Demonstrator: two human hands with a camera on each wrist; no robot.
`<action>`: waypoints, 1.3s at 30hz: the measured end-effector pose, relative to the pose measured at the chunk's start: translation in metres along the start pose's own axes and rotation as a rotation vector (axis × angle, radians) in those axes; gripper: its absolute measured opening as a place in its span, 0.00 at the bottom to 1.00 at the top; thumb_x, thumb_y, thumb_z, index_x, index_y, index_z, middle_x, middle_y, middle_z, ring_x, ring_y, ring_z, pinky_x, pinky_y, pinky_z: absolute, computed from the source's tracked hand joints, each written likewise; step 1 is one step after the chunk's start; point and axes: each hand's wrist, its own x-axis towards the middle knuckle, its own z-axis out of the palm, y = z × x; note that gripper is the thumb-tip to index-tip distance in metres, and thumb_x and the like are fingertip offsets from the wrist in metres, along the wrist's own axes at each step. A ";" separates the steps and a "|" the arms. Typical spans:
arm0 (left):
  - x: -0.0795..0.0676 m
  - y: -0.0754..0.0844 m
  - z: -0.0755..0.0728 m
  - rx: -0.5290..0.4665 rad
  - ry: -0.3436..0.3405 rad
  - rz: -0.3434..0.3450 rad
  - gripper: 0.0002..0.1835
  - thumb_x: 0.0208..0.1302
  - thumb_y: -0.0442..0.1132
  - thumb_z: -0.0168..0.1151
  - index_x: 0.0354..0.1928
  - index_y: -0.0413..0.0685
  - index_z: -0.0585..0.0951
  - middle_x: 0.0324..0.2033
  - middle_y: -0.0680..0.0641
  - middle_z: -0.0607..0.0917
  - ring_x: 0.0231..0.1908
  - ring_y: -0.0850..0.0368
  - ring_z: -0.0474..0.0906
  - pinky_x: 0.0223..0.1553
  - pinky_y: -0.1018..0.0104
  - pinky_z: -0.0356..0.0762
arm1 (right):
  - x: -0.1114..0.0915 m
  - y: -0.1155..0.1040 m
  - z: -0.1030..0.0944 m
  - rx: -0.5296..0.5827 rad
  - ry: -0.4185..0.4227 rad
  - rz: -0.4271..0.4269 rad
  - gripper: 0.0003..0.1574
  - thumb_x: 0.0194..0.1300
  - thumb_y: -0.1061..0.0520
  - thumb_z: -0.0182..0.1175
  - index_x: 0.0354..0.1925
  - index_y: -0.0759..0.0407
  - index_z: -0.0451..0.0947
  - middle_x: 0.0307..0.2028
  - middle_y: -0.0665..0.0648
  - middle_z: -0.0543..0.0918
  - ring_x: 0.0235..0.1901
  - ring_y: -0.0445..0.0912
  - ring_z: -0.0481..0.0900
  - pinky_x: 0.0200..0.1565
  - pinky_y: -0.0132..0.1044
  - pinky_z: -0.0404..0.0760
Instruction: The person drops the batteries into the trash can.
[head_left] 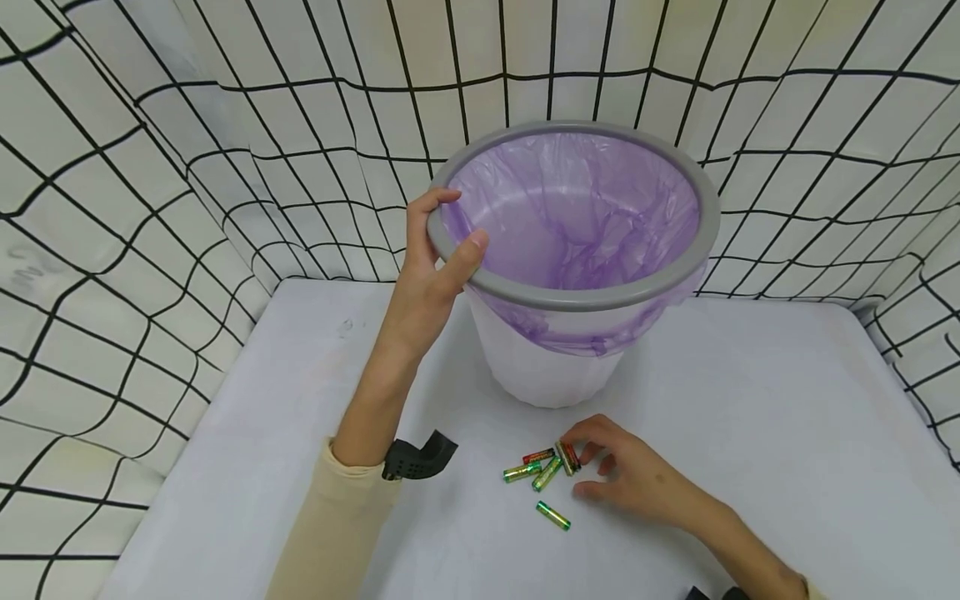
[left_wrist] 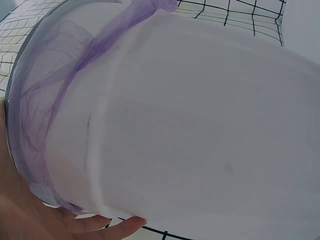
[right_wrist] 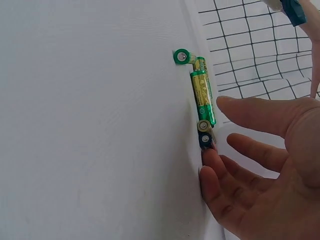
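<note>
A white waste bin (head_left: 551,367) with a grey rim stands on the table, lined with a purple plastic bag (head_left: 517,225). My left hand (head_left: 431,275) grips the bin's rim at its left side, thumb inside and the rest partly hidden behind the wall. Several small batteries lie on the table in front of the bin: green-and-gold ones (head_left: 522,472) and red-and-black ones (head_left: 538,456). One green battery (head_left: 553,515) lies apart, nearer to me. At the right of the cluster my right hand (head_left: 626,475) has its fingers bent loosely beside the red batteries, seemingly touching them. Its thumb stands away, pinching nothing.
The table (head_left: 772,433) has a white cover. Black wire grid panels (head_left: 360,158) with white sheeting behind them border it at the back and both sides. A black wrist strap (head_left: 420,457) sits on my left forearm.
</note>
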 end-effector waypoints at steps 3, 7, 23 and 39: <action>0.000 0.000 0.000 -0.001 0.000 0.003 0.33 0.67 0.56 0.61 0.70 0.69 0.61 0.77 0.52 0.58 0.64 0.51 0.73 0.60 0.47 0.78 | 0.001 -0.001 0.002 -0.028 0.001 -0.013 0.35 0.59 0.60 0.76 0.63 0.54 0.76 0.59 0.55 0.79 0.46 0.46 0.81 0.45 0.34 0.84; 0.000 0.000 0.000 -0.005 -0.002 0.004 0.34 0.67 0.56 0.61 0.71 0.67 0.60 0.76 0.52 0.59 0.63 0.51 0.73 0.60 0.47 0.78 | 0.002 -0.001 0.003 -0.070 -0.006 -0.027 0.38 0.57 0.66 0.75 0.64 0.56 0.75 0.60 0.55 0.80 0.46 0.45 0.80 0.43 0.33 0.83; 0.001 0.000 -0.001 -0.001 -0.005 0.016 0.33 0.67 0.56 0.60 0.71 0.67 0.60 0.76 0.52 0.59 0.64 0.50 0.74 0.61 0.47 0.78 | 0.007 0.001 0.007 -0.110 0.017 0.004 0.32 0.57 0.68 0.74 0.58 0.52 0.80 0.53 0.49 0.81 0.43 0.40 0.78 0.38 0.30 0.80; 0.000 -0.001 0.000 -0.008 0.003 0.004 0.32 0.67 0.55 0.60 0.70 0.70 0.61 0.76 0.52 0.59 0.62 0.51 0.75 0.59 0.48 0.78 | 0.003 0.007 0.002 -0.039 0.079 0.005 0.26 0.56 0.65 0.76 0.53 0.53 0.83 0.49 0.51 0.84 0.42 0.41 0.83 0.41 0.33 0.84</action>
